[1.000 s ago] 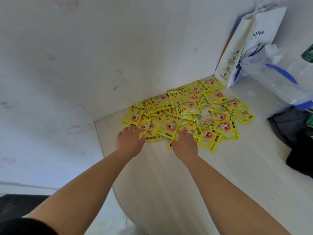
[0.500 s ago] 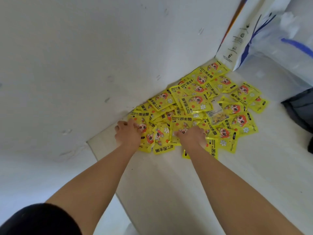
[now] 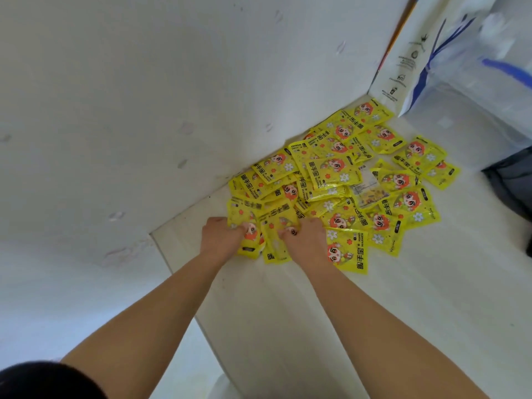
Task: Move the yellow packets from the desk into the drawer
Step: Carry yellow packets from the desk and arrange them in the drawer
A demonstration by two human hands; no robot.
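Several yellow packets (image 3: 339, 180) with a red-haired cartoon face lie in a loose heap on the pale desk (image 3: 331, 312), pushed against the white wall. My left hand (image 3: 220, 236) grips the packets at the heap's near left corner, fingers curled into them. My right hand (image 3: 303, 236) sits close beside it, fingers closed on the neighbouring packets at the near edge. The two hands are almost touching. No drawer is in view.
A white paper bag (image 3: 403, 53) stands against the wall at the back right, beside a clear plastic bag (image 3: 489, 79) with blue handles. Dark fabric (image 3: 509, 185) lies at the right edge. The desk's left edge (image 3: 178, 272) runs just left of my hands.
Both hands reached forward from the bare desk onto the near edge of the heap, drew together and closed on packets. The camera tilted closer to the pile.
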